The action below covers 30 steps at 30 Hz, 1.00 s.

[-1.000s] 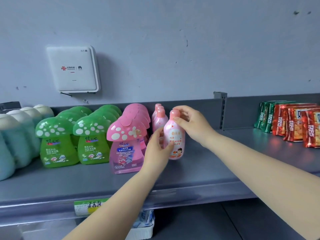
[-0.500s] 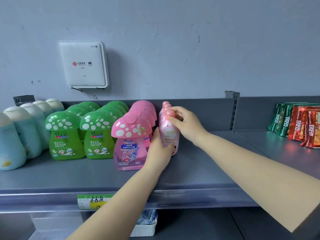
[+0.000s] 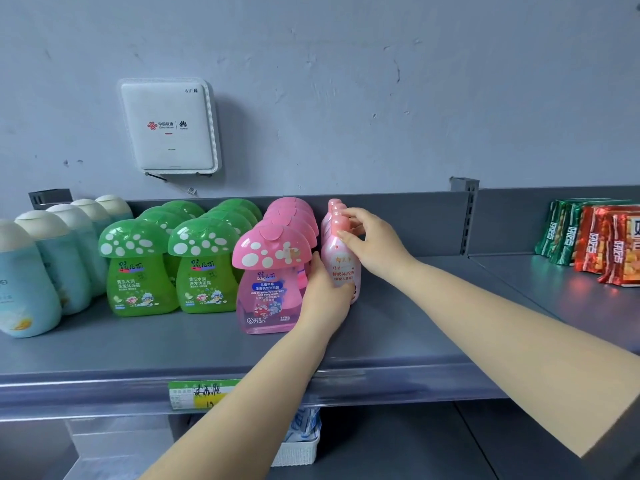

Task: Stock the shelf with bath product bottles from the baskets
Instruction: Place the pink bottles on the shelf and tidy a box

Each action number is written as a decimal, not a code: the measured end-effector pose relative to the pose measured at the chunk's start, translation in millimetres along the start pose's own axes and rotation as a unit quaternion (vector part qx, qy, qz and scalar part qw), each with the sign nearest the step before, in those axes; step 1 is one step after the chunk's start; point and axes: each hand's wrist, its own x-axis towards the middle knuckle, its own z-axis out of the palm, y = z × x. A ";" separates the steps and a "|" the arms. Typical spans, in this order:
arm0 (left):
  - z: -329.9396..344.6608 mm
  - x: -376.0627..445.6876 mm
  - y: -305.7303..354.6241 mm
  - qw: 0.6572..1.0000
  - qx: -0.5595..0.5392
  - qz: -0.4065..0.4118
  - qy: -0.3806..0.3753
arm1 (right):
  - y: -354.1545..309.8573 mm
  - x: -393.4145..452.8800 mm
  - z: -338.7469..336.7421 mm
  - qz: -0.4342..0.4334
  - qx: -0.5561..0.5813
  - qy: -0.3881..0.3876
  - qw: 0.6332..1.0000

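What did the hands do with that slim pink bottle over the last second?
Both hands slid the slim pink bottle back along the shelf until it stood at the front of the row of matching pink bottles, next to the pink mushroom-cap bottles. The right hand still holds its neck and the left hand its lower body. The other bottles stayed put.

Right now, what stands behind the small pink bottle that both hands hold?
Behind the small pink bottle, two more pink caps show in a row toward the shelf's back wall. Their bodies are hidden by it.
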 end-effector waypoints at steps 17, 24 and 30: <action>-12.4 -61.1 18.3 0.978 -0.043 0.149 -0.136 | -16.4 -101.5 -54.4 -0.084 -0.271 0.121 0.951; 36.0 -97.4 31.1 0.914 0.115 0.327 -0.211 | -7.8 -197.0 -96.2 -0.021 -0.493 0.080 0.866; 103.6 -154.0 33.9 0.828 0.145 0.425 -0.336 | 7.2 -298.9 -133.4 0.129 -0.569 -0.003 0.812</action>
